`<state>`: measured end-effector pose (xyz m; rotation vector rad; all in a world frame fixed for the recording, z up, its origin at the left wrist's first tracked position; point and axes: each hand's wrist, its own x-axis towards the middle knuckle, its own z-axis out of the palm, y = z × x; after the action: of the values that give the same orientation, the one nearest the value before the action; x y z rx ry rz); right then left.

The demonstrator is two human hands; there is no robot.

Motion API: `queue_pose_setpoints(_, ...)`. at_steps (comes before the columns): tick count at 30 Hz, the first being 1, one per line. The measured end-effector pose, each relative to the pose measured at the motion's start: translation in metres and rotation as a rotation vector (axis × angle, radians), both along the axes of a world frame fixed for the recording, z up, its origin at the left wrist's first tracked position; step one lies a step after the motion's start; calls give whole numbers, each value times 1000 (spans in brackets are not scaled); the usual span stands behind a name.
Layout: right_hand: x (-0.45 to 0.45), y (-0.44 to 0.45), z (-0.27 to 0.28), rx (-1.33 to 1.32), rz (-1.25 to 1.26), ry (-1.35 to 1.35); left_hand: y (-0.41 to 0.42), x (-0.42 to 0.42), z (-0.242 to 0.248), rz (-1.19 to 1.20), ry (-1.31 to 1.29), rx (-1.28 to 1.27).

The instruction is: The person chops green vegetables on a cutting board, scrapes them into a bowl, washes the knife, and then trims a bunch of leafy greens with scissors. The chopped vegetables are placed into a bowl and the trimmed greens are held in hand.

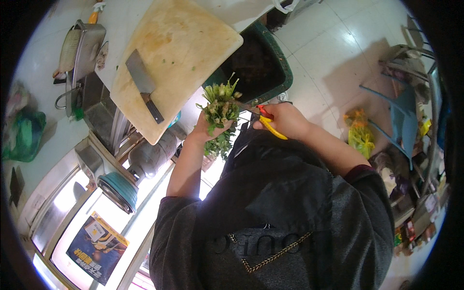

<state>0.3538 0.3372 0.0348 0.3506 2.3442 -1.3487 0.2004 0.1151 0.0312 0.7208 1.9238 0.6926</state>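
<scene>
A bunch of leafy green herbs (pixel 221 108) is gripped in my left hand (pixel 208 128), stem ends towards the top of the view and leaves hanging below. My right hand (pixel 288 119) holds scissors (pixel 268 127) with red and yellow handles. Their blades point left and reach the stems at the right side of the bunch; whether they are closed on a stem cannot be told. Beyond the bunch stands a dark green bin (pixel 286 69) with dark contents. A cleaver (pixel 143 81) with a black handle lies on the large, stained cutting board (pixel 195 40).
Metal containers (pixel 87 50) stand left of the board. A gas cylinder (pixel 150 150) is below the board's near corner. On the tiled floor at right are a yellow-green plastic bag (pixel 359 136), a blue folding seat (pixel 402 116) and a cluttered metal rack (pixel 431 127).
</scene>
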Motion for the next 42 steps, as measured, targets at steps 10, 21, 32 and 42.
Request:
queue_pose_setpoints(10, -13, 27, 13, 71, 88, 11, -8, -3, -5, 63, -150, -32)
queue_pose_setpoints(21, -40, 57, 23, 12, 364, -204, 0, -18, -4, 1066, -1081, -172)
queue_pose_setpoints(32, -43, 51, 23, 18, 337, -125, -3, -2, -5, 161, -520, 84)
queue_pose_setpoints(42, -38, 47, 24, 45, 317, -138, -6, -10, -16, 518, -1061, 45)
